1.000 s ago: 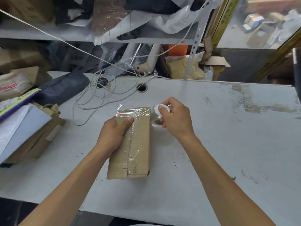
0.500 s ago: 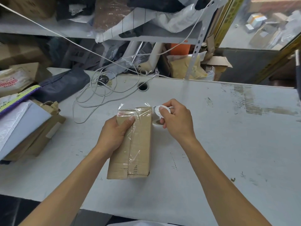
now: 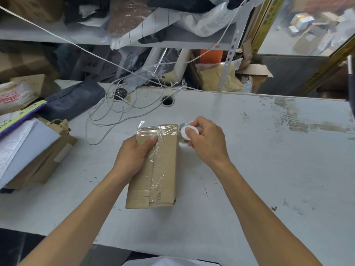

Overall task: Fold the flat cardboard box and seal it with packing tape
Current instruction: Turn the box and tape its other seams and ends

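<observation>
Left hand (image 3: pixel 134 156) clamps box (image 3: pixel 153 169) mid-bench (image 3: pixel 269 169), thumb pinning tape strip (image 3: pixel 157 131). Right hand (image 3: pixel 207 143) closed around tape roll (image 3: pixel 185 134) at far end, keeping tension.

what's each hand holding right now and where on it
The left hand pins the cardboard box to the table near its far end, thumb on top. The right hand has its grip on the tape roll, fingers around its rim.

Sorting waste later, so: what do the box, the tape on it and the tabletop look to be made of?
Box: brown cardboard, matte, creased at the folds. Tape: clear glossy plastic film, wrinkled and catching light. Tabletop: hard pale board, painted or laminated, scuffed with worn patches; its core can't be told.
</observation>
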A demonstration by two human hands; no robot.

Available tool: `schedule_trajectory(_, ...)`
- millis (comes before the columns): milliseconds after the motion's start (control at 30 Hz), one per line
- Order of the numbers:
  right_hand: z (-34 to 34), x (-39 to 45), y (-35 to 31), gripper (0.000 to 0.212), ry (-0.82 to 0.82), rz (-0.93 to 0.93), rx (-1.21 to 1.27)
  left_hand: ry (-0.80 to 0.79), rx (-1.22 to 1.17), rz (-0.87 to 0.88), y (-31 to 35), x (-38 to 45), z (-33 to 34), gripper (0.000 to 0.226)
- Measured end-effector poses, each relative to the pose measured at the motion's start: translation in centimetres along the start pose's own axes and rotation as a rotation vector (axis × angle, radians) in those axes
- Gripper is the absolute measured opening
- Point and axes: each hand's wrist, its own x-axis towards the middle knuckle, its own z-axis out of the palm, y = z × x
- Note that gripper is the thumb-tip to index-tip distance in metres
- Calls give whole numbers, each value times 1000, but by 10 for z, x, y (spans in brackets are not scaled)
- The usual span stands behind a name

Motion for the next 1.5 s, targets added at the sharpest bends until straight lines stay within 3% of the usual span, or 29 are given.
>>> schedule_trajectory(333, -8, -8, 8, 8, 66, 82, 119, -11, -6, -25, 1, -2, 1, 31)
schedule_trajectory(533, -8, -26, 50, 7, 125, 257, 280, 1, 9, -26, 2, -2, 0, 33)
schedule_trajectory(733, -33, -34, 117, 15, 345, 440, 107, 16, 17, -18, 2, -3, 1, 43)
schedule_trajectory(900, -42, -32, 152, 17, 373, 525, -51, 22, 10, -15, 0, -2, 4, 36)
schedule_trajectory(1067, -35, -19, 125, 37, 392, 363, -233, 15, -2, -17, 2, -4, 3, 32)
schedule_trajectory(1167, -16, -20, 70, 23, 396, 121, -8, 14, 3, -5, 2, -5, 3, 40)
schedule_trajectory(1267, 15, -31, 16, 11, 265, -11, 190, 23, -23, 12, 2, -5, 3, 36)
schedule_trajectory(1367, 41, -35, -6, 9, 244, -9, 261, 28, -28, 41, -1, -4, 3, 24)
schedule_trajectory(1500, 53, -31, -7, 11, 328, 31, 227, 8, -25, 30, -3, -1, 1, 26)
